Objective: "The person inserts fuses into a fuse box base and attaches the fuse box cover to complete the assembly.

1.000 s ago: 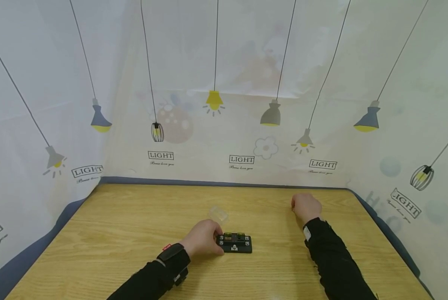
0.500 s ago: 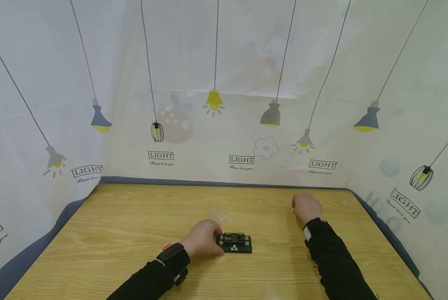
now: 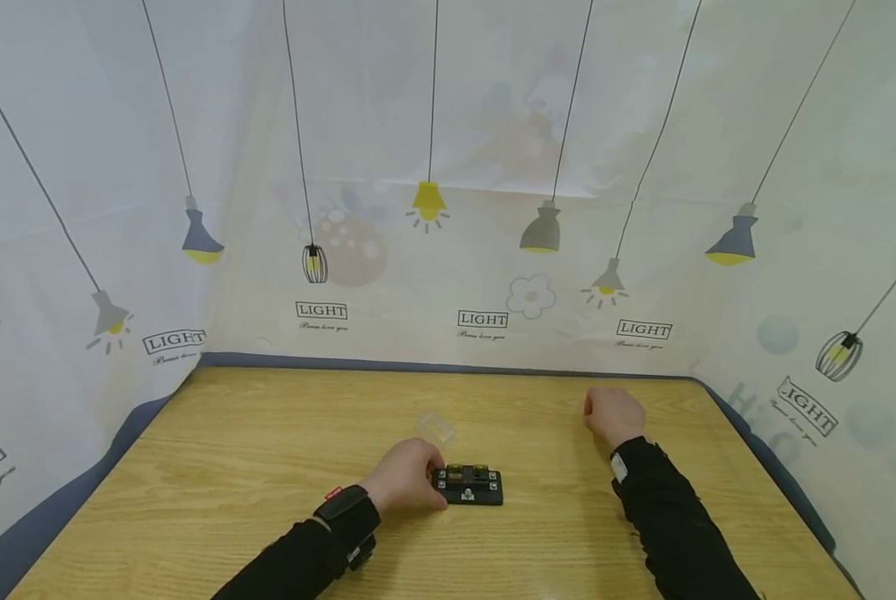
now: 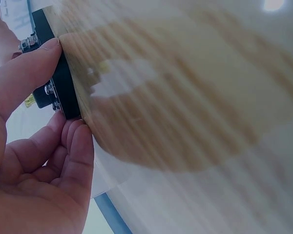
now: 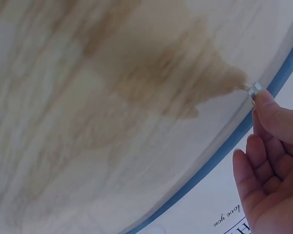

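My left hand grips the left end of a black fuse block lying on the wooden table. Thumb on the near side and fingers on the far side hold its base in the left wrist view. Metal screw terminals stand along the block, with yellow and orange-brown fuses between them; the hand hides its left end. Farther off to the right is my right hand, low over the table. Its thumb and index finger pinch a small pale blade fuse, seen in the right wrist view; the other fingers are loosely curled.
A clear plastic cover lies on the table just beyond the left hand. Pale sheets printed with hanging lamps enclose the back and sides, with a blue band along the table's far edge.
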Demonstrator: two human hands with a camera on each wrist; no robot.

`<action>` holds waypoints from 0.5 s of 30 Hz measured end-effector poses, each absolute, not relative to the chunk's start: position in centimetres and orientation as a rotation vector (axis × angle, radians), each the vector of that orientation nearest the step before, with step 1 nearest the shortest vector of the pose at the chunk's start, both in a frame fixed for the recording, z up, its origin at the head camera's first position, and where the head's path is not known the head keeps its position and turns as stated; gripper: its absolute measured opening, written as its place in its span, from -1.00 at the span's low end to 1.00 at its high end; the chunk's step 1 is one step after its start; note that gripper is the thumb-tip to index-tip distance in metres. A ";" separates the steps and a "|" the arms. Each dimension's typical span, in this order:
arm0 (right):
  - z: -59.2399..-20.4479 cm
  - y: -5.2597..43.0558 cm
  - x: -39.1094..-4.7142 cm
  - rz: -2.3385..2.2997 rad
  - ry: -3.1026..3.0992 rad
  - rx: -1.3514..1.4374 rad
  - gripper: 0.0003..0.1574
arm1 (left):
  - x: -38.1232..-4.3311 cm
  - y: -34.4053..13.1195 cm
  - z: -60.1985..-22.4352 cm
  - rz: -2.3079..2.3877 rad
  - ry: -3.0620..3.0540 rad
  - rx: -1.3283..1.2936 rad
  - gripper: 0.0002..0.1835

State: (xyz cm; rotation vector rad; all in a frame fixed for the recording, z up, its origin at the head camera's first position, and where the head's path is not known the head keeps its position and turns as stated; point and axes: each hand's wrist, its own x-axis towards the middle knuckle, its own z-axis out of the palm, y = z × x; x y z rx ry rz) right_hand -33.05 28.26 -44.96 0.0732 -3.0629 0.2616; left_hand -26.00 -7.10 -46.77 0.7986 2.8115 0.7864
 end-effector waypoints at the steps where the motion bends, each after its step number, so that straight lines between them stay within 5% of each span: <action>1: -44.8 28.2 -32.9 0.268 -3.060 0.078 -0.88 | -26.0 -7.1 -46.7 0.786 2.811 0.800 -0.53; 15: -43.9 27.5 -31.8 0.351 -3.045 0.155 -0.92 | -25.7 -7.0 -46.5 0.796 2.812 0.791 -0.52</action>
